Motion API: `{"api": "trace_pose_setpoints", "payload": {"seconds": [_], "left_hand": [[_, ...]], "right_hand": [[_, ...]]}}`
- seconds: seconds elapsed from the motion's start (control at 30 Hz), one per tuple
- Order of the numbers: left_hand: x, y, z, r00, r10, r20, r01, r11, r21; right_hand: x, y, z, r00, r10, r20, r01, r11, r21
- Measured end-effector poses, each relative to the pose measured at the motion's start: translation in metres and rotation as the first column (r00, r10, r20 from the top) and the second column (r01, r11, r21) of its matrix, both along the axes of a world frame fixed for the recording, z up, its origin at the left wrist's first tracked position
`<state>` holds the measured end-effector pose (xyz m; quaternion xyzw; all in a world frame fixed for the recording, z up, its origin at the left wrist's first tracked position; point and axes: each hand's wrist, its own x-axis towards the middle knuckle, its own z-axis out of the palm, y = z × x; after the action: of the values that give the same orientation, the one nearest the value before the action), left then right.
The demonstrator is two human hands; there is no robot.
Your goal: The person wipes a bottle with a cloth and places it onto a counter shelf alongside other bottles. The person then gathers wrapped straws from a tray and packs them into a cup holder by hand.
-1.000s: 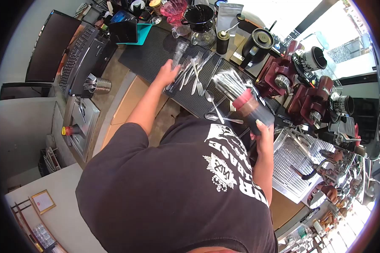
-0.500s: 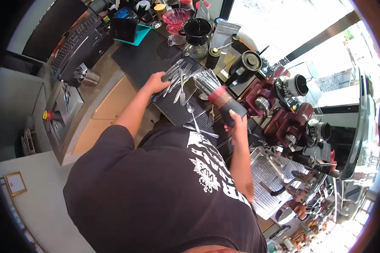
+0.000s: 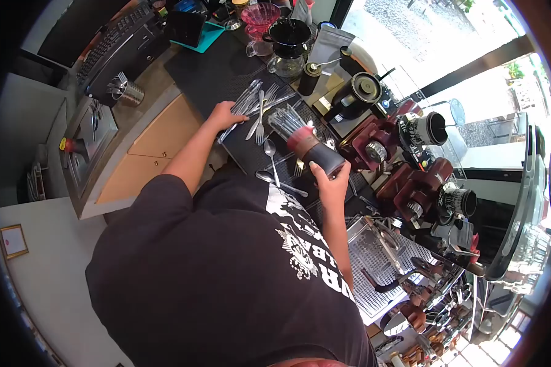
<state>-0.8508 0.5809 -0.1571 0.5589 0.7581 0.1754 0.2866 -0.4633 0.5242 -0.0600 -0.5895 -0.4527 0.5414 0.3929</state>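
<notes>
My right hand is wrapped round a dark cylindrical container with a red rim. It is tilted, its mouth towards the upper left, and a bundle of metal cutlery sticks out. At the mat's left edge my left hand is closed over several table knives; its fingers are partly hidden. Between the hands lie loose forks and a spoon. More spoons lie near my body.
On the dark mat stand a glass server with a black dripper, a hand grinder and a black kettle. Two dark red grinders stand to the right. A steel cup of cutlery stands on the left counter.
My right hand has moved slightly left and down with the container. My left hand has shifted a little left and up, and the knives now lie under its fingers.
</notes>
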Motion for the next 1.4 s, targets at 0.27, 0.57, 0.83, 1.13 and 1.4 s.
{"api": "trace_pose_setpoints", "payload": {"seconds": [0.27,0.57,0.83,1.13,1.4], "left_hand": [[-0.018,-0.008,0.008,0.997,-0.069,0.021,0.07,0.996,-0.062],[-0.006,-0.017,0.017,0.98,0.044,0.194,-0.042,0.999,-0.014],[0.032,0.021,0.01,0.999,-0.016,0.051,0.003,0.972,0.236],[0.038,0.04,-0.001,0.992,-0.123,0.028,0.119,0.985,0.122],[0.043,0.04,0.019,0.988,-0.157,-0.013,0.156,0.987,-0.033]], "right_hand": [[-0.001,0.001,-0.001,1.0,0.007,-0.013,-0.007,1.0,-0.016],[0.001,0.002,-0.002,0.997,-0.015,-0.08,0.014,1.0,-0.017],[-0.002,0.002,0.015,0.99,-0.06,-0.129,0.057,0.998,-0.031],[-0.005,0.0,0.014,0.991,-0.078,-0.105,0.08,0.997,0.014],[-0.002,0.001,0.01,0.99,-0.088,-0.108,0.091,0.996,0.02]]}}
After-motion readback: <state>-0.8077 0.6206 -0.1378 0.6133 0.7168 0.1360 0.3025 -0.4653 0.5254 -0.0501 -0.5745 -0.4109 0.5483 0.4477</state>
